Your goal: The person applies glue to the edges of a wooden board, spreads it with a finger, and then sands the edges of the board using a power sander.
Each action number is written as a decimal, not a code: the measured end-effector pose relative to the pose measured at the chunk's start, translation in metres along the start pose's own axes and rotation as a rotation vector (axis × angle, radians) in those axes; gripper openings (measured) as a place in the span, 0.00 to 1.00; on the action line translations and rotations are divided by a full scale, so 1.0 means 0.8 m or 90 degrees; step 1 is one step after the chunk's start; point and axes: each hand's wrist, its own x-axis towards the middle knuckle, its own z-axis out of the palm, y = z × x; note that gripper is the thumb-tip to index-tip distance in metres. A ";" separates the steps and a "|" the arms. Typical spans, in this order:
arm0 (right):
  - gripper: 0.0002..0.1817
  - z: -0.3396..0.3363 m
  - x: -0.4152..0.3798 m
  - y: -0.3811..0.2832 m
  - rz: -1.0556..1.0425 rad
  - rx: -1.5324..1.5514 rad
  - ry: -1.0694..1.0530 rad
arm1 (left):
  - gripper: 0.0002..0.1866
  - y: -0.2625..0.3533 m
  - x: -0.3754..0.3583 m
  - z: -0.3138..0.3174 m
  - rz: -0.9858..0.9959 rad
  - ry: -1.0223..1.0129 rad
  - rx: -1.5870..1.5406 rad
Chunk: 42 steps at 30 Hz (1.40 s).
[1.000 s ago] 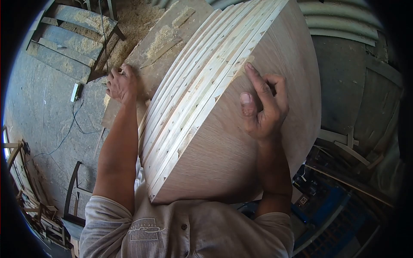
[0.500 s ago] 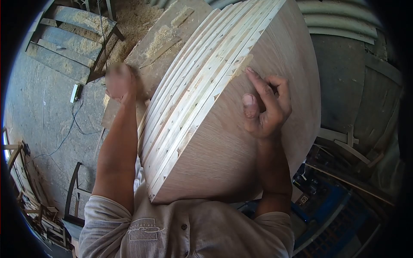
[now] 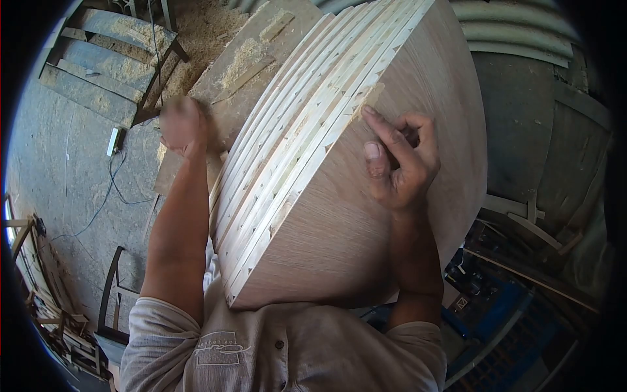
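Observation:
A stack of curved plywood panels point(image 3: 339, 222) leans against my shirt front, its layered pale edges point(image 3: 297, 124) facing up and left. My right hand point(image 3: 405, 157) is over the top panel with nothing in it. Its index finger reaches to a light, rough patch point(image 3: 371, 98) on the panel's edge, while the thumb stands apart and the other fingers curl. Left of the stack, my left hand point(image 3: 183, 124) is over a dusty board point(image 3: 245, 65). That hand is smeared, so its fingers and anything in them cannot be made out.
Sawdust-covered curved boards point(image 3: 108, 62) lie at the upper left. A small white box point(image 3: 116, 141) with a blue cable point(image 3: 108, 193) is on the concrete floor. Blue machinery point(image 3: 490, 313) stands at the lower right, and corrugated sheets point(image 3: 516, 26) are at the upper right.
My right hand has shifted slightly left, its index fingertip moving closer to the panel's edge. The left hand and the stack look the same.

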 end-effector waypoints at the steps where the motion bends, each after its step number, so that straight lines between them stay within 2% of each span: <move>1: 0.20 0.000 -0.001 0.001 -0.001 0.000 0.000 | 0.31 0.000 0.000 0.000 0.000 0.003 -0.002; 3: 0.20 0.001 -0.003 0.002 -0.115 0.029 0.023 | 0.31 -0.002 0.001 0.003 0.001 0.006 -0.001; 6: 0.19 -0.001 -0.002 0.001 -0.042 0.024 0.005 | 0.31 -0.002 0.002 0.005 0.003 0.011 -0.002; 13: 0.18 0.002 -0.004 -0.004 -0.060 0.064 0.003 | 0.30 0.001 0.001 -0.002 -0.007 -0.014 -0.004; 16: 0.17 0.003 -0.004 -0.005 0.004 0.074 0.006 | 0.30 0.001 0.000 -0.001 -0.002 -0.002 0.002; 19: 0.16 0.002 -0.005 -0.005 -0.028 0.094 -0.011 | 0.30 0.001 0.000 -0.001 -0.003 -0.010 0.001; 21: 0.17 0.001 -0.004 0.001 -0.114 0.084 0.008 | 0.31 0.000 0.002 0.001 -0.005 -0.006 0.002; 22: 0.17 0.000 -0.004 0.001 -0.115 0.084 0.010 | 0.31 0.000 0.002 0.001 -0.006 -0.003 0.005; 27: 0.17 0.000 0.000 0.000 0.069 0.064 0.015 | 0.31 0.001 -0.001 -0.003 0.000 -0.011 0.002; 30: 0.19 0.008 0.001 0.009 0.086 0.048 0.078 | 0.31 0.001 0.000 -0.002 -0.001 -0.009 0.003; 39: 0.19 0.000 0.004 0.002 0.026 0.032 0.006 | 0.31 0.001 0.001 -0.002 -0.005 -0.020 0.006; 42: 0.19 0.005 -0.005 0.012 -0.014 0.064 0.053 | 0.31 0.000 0.001 0.001 -0.004 -0.014 0.002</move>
